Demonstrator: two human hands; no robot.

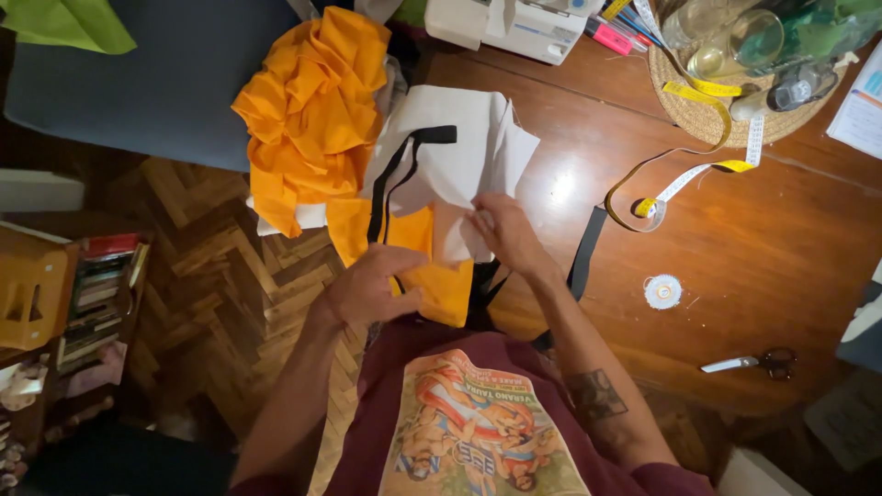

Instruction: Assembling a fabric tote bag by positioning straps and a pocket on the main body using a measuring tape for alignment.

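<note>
My left hand grips the near edge of an orange cloth piece that hangs over the table's front edge. My right hand pinches a fold of white fabric lying on top of the orange piece. A black strap runs across the white fabric and down past my left hand. A crumpled heap of orange cloth lies at the table's left end, beside the white fabric.
On the brown wooden table lie a yellow-and-white measuring tape, a small white spool, scissors, a second black strap, and a woven mat with glassware. A white machine stands at the back. Parquet floor lies left.
</note>
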